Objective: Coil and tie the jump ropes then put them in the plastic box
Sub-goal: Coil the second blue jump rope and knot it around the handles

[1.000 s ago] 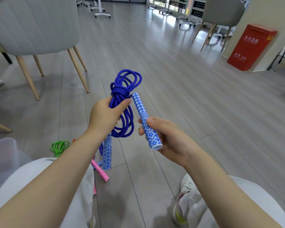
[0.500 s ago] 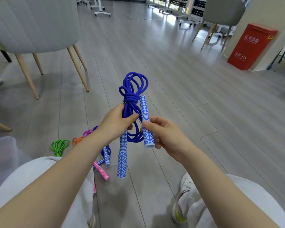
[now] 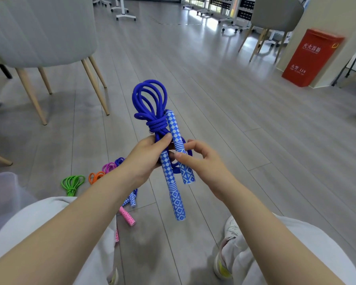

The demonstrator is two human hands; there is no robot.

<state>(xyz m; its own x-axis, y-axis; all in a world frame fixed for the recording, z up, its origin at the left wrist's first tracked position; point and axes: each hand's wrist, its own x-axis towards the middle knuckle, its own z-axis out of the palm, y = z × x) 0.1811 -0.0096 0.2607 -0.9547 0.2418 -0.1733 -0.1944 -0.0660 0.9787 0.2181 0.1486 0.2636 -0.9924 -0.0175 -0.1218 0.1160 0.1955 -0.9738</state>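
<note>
A blue jump rope (image 3: 149,99) is coiled into loops with a wrap around its middle, held up in front of me. My left hand (image 3: 146,157) grips the bundle just below the wrap. Its two blue-and-white patterned handles (image 3: 176,194) hang down side by side. My right hand (image 3: 201,163) pinches the nearer handle with thumb and forefinger, the other fingers spread. Green (image 3: 72,184), orange (image 3: 96,176), pink (image 3: 109,167) and another blue rope (image 3: 119,161) lie coiled on the floor at lower left. The clear plastic box (image 3: 2,194) stands at the left edge.
A grey chair with wooden legs (image 3: 39,33) stands at upper left. A red fire-equipment box (image 3: 310,58) sits against a pillar at right, with another chair (image 3: 275,17) behind. My knees and a white shoe (image 3: 228,247) fill the bottom. Wooden floor stretches ahead.
My right hand brought its handle in beside the other one, so both now hang together under the coil. The bundle shifted slightly right and more upright in my left hand.
</note>
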